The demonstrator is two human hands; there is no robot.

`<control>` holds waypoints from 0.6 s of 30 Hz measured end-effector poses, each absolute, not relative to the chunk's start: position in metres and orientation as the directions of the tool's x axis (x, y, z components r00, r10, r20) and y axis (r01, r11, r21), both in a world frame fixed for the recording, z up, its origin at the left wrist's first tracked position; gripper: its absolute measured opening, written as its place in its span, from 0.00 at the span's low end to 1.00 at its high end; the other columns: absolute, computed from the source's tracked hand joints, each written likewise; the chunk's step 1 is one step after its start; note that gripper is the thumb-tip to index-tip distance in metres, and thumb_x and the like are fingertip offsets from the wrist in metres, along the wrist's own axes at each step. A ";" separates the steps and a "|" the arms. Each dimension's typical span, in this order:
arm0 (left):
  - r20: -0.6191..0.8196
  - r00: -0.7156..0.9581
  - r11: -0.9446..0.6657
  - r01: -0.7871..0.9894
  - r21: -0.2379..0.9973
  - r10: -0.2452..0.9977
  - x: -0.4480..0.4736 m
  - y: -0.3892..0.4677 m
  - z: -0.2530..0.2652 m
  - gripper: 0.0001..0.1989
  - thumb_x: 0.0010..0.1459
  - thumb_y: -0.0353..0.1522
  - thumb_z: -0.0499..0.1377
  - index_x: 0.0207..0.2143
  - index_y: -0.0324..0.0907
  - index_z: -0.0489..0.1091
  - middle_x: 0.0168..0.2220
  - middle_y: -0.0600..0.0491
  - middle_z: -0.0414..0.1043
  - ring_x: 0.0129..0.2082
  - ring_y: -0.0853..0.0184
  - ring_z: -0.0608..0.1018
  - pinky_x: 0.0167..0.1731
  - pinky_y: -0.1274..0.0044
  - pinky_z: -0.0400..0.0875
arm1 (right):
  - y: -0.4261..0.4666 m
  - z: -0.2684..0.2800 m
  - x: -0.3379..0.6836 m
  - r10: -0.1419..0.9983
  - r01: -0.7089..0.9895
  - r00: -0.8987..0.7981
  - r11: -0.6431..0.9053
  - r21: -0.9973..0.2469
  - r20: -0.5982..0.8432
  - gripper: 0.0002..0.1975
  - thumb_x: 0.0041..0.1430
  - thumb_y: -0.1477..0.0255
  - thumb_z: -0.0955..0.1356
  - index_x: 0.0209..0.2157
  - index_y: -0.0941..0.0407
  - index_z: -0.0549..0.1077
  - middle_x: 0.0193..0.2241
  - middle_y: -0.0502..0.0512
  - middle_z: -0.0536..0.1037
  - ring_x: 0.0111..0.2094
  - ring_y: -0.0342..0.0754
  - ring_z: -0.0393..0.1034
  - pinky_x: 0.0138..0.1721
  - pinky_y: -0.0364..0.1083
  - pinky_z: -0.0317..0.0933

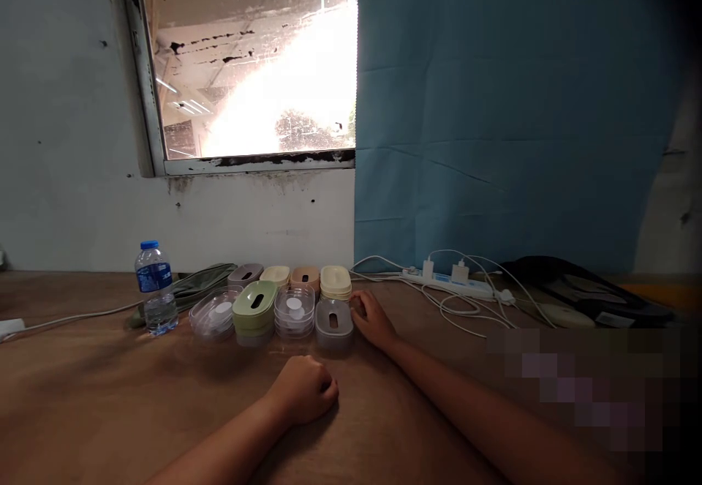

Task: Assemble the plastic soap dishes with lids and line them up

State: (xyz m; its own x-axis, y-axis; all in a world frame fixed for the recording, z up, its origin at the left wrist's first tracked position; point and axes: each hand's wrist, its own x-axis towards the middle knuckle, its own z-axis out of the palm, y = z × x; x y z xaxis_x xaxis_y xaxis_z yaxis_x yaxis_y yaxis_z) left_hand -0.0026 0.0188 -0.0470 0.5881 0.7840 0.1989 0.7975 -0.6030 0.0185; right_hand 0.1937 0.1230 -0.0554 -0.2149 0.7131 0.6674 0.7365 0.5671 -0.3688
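Observation:
My left hand [307, 390] rests on the brown table in a loose fist, apart from the containers, with nothing showing in it. My right hand [373, 318] lies beside the front right grey lidded container [334, 324], its fingers slightly bent and apart, fingertips close to the container and the cream stack [336, 280]; I cannot tell whether they touch. Left of the grey one stand clear plastic tubs [295, 311], stacked green slotted pieces [255, 306] and more clear tubs [215, 314]. Behind them are a mauve lid [245, 274], a cream one [273, 276] and a peach one [305, 279].
A water bottle [156, 287] stands to the left, before a folded grey-green cloth bag [202, 284]. On the right are a power strip [466, 285], loose white cables [466, 308] and a black bag [570, 291]. The wall with a window [252, 164] and blue curtain [493, 141] bounds the table's back.

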 end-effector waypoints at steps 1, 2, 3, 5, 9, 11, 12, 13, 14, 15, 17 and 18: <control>0.200 0.589 -0.604 0.797 0.021 0.783 -0.002 0.019 -0.047 0.19 0.57 0.34 0.47 0.23 0.40 0.75 0.24 0.48 0.75 0.23 0.66 0.74 0.23 0.76 0.54 | 0.133 -0.055 0.190 0.702 0.720 -0.218 0.584 -0.373 0.678 0.11 0.54 0.77 0.59 0.40 0.57 0.63 0.35 0.55 0.64 0.37 0.48 0.62 0.41 0.46 0.58; 0.201 0.589 -0.605 0.796 0.023 0.782 -0.002 0.020 -0.047 0.19 0.57 0.34 0.47 0.23 0.41 0.75 0.24 0.48 0.75 0.23 0.67 0.74 0.23 0.76 0.54 | 0.142 -0.055 0.186 0.693 0.706 -0.222 0.599 -0.377 0.686 0.12 0.54 0.77 0.59 0.42 0.57 0.63 0.37 0.56 0.63 0.40 0.49 0.62 0.43 0.46 0.58; 0.203 0.591 -0.607 0.794 0.023 0.781 -0.002 0.020 -0.048 0.19 0.57 0.34 0.47 0.23 0.40 0.75 0.24 0.48 0.75 0.23 0.66 0.74 0.23 0.76 0.54 | 0.150 -0.054 0.184 0.687 0.694 -0.227 0.611 -0.380 0.690 0.13 0.55 0.77 0.59 0.43 0.56 0.64 0.38 0.56 0.63 0.41 0.49 0.62 0.45 0.47 0.57; 0.206 0.598 -0.614 0.789 0.019 0.775 -0.002 0.021 -0.048 0.19 0.57 0.34 0.47 0.23 0.40 0.75 0.24 0.47 0.76 0.23 0.66 0.74 0.23 0.76 0.54 | 0.164 -0.052 0.182 0.682 0.678 -0.236 0.626 -0.386 0.692 0.13 0.55 0.77 0.60 0.43 0.56 0.66 0.39 0.57 0.62 0.44 0.50 0.61 0.48 0.49 0.56; 0.210 0.620 -0.636 0.771 0.012 0.756 -0.003 0.022 -0.050 0.19 0.57 0.34 0.47 0.23 0.40 0.75 0.24 0.47 0.76 0.23 0.66 0.74 0.22 0.76 0.53 | 0.184 -0.046 0.185 0.697 0.663 -0.268 0.635 -0.397 0.665 0.10 0.54 0.77 0.64 0.40 0.57 0.69 0.39 0.56 0.64 0.45 0.51 0.61 0.50 0.51 0.54; 0.216 0.624 -0.641 0.768 0.010 0.751 -0.003 0.022 -0.052 0.19 0.57 0.34 0.47 0.23 0.40 0.74 0.24 0.47 0.76 0.22 0.66 0.73 0.22 0.76 0.52 | 0.190 -0.042 0.187 0.708 0.654 -0.305 0.642 -0.401 0.637 0.09 0.53 0.75 0.66 0.38 0.58 0.70 0.39 0.55 0.66 0.43 0.50 0.62 0.48 0.52 0.56; 0.220 0.624 -0.642 0.767 0.013 0.750 -0.003 0.023 -0.052 0.19 0.56 0.34 0.47 0.22 0.40 0.74 0.23 0.48 0.75 0.22 0.67 0.73 0.22 0.76 0.51 | 0.191 -0.040 0.188 0.713 0.649 -0.321 0.645 -0.404 0.624 0.09 0.53 0.74 0.67 0.38 0.59 0.70 0.38 0.54 0.67 0.42 0.49 0.63 0.46 0.53 0.57; 0.225 0.625 -0.645 0.764 0.020 0.748 -0.003 0.023 -0.053 0.19 0.56 0.34 0.47 0.21 0.40 0.73 0.23 0.48 0.75 0.21 0.67 0.72 0.21 0.76 0.51 | 0.192 -0.037 0.188 0.716 0.644 -0.331 0.648 -0.408 0.614 0.08 0.53 0.74 0.67 0.37 0.60 0.70 0.37 0.54 0.68 0.41 0.49 0.64 0.45 0.52 0.58; 0.234 0.627 -0.650 0.759 0.031 0.743 -0.003 0.023 -0.052 0.19 0.56 0.34 0.47 0.20 0.41 0.72 0.22 0.49 0.74 0.21 0.68 0.71 0.21 0.76 0.51 | 0.192 -0.033 0.189 0.718 0.639 -0.334 0.648 -0.413 0.610 0.08 0.53 0.74 0.67 0.37 0.60 0.70 0.37 0.54 0.69 0.40 0.49 0.64 0.44 0.52 0.58; 0.254 0.628 -0.657 0.753 0.043 0.736 -0.004 0.023 -0.051 0.18 0.56 0.34 0.47 0.19 0.41 0.71 0.20 0.50 0.73 0.20 0.69 0.70 0.21 0.76 0.51 | 0.190 -0.030 0.189 0.719 0.635 -0.330 0.649 -0.419 0.612 0.08 0.53 0.74 0.67 0.36 0.60 0.71 0.36 0.55 0.69 0.38 0.48 0.65 0.43 0.51 0.59; 0.342 0.618 -0.672 0.738 0.057 0.708 -0.006 0.020 -0.047 0.17 0.55 0.34 0.48 0.17 0.41 0.66 0.19 0.52 0.70 0.20 0.70 0.69 0.23 0.76 0.53 | 0.180 -0.021 0.193 0.714 0.628 -0.312 0.650 -0.428 0.627 0.09 0.53 0.74 0.66 0.38 0.60 0.71 0.36 0.56 0.68 0.36 0.48 0.65 0.40 0.49 0.60; 0.414 0.598 -0.675 0.736 0.057 0.686 -0.008 0.018 -0.043 0.16 0.54 0.34 0.49 0.17 0.41 0.64 0.18 0.53 0.69 0.21 0.70 0.68 0.25 0.75 0.54 | 0.171 -0.017 0.197 0.709 0.623 -0.305 0.654 -0.430 0.636 0.10 0.54 0.73 0.65 0.39 0.60 0.71 0.36 0.57 0.68 0.35 0.48 0.65 0.39 0.48 0.61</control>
